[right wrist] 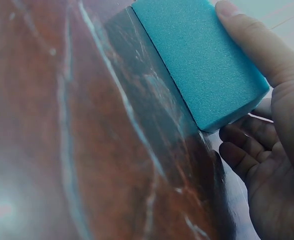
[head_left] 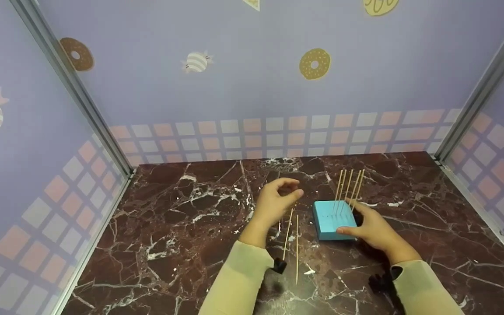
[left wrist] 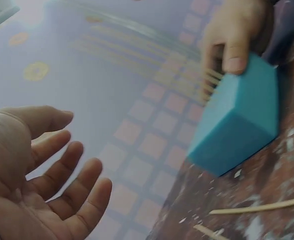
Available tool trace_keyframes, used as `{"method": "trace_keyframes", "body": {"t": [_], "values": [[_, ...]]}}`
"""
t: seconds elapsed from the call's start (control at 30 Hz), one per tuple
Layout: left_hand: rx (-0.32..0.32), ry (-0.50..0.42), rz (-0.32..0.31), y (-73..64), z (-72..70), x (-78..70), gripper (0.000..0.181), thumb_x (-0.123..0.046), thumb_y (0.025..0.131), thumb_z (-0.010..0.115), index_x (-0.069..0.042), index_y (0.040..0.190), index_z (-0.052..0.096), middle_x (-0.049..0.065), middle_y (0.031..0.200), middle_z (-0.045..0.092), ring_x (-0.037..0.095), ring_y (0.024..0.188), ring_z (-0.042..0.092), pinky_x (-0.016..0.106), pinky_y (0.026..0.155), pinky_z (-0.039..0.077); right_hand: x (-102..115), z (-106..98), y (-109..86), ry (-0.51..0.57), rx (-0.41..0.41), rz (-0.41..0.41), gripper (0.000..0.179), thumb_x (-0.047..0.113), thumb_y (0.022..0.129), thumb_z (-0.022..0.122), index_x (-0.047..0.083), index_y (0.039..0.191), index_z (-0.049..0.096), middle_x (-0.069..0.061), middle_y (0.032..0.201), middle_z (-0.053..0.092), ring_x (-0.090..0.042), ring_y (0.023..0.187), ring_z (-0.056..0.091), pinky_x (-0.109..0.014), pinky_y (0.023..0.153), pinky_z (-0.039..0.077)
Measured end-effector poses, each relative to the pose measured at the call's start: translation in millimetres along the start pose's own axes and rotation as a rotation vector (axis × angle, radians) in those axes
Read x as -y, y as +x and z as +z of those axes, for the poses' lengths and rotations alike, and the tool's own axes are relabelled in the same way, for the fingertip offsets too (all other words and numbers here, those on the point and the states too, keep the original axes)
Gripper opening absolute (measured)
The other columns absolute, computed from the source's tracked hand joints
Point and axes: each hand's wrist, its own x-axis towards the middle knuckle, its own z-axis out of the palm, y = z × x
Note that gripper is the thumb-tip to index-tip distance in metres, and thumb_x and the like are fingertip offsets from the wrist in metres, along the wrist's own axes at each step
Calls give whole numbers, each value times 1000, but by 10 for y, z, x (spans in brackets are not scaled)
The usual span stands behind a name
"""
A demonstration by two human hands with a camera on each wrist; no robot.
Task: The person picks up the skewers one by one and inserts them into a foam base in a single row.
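A blue foam block (head_left: 335,218) sits on the marbled table, with several thin wooden sticks (head_left: 349,186) standing upright in its top toward the right side. My right hand (head_left: 372,229) grips the block from its right, thumb on the near edge and fingers behind. The right wrist view shows the thumb (right wrist: 256,42) against the foam block (right wrist: 201,60). To the left of the block, my left hand (head_left: 274,203) hovers with loosely bent fingers and holds nothing. Beneath and beside it, two wooden sticks (head_left: 297,249) lie on the table.
White crumbs are scattered over the dark red marbled tabletop (head_left: 169,227). Beyond it stands a purple wall (head_left: 252,96) with pink and white squares along its base. Side walls with metal corner posts (head_left: 77,96) close in the left and right.
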Motion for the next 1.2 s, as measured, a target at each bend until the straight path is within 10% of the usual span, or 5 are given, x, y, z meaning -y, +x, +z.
{"method": "trace_keyframes", "body": {"t": [0.27, 0.53, 0.8, 1.2], "values": [[0, 75, -121, 39, -258, 167, 50, -27, 97, 92, -4, 138, 76, 14, 126, 79, 26, 115, 73, 41, 103, 65, -8, 1, 14, -3, -10, -12, 108, 43, 93, 95, -2, 173, 38, -36, 175, 41, -61, 164, 35, -80, 132, 33], [139, 151, -287, 27, -223, 423, 66, -30, 90, 99, 0, 141, 71, 17, 126, 74, 26, 93, 74, 44, 86, 70, -12, 2, 18, -18, -13, -18, 106, 41, 92, 96, -2, 172, 41, -36, 175, 41, -62, 163, 35, -81, 131, 32], [183, 304, -338, -11, -157, 466, 53, -27, 83, 104, -4, 121, 75, 6, 95, 72, 18, 69, 64, 33, 67, 57, -6, -2, 30, -19, -20, -20, 107, 43, 92, 96, -2, 172, 41, -36, 175, 41, -62, 163, 36, -80, 132, 31], [228, 482, -324, -47, -17, 518, 42, -17, 75, 109, -10, 94, 72, 4, 90, 71, 19, 70, 66, 36, 66, 59, -6, 7, 23, -18, -2, -13, 107, 44, 94, 94, -1, 174, 38, -36, 177, 38, -62, 164, 34, -81, 131, 32]]}}
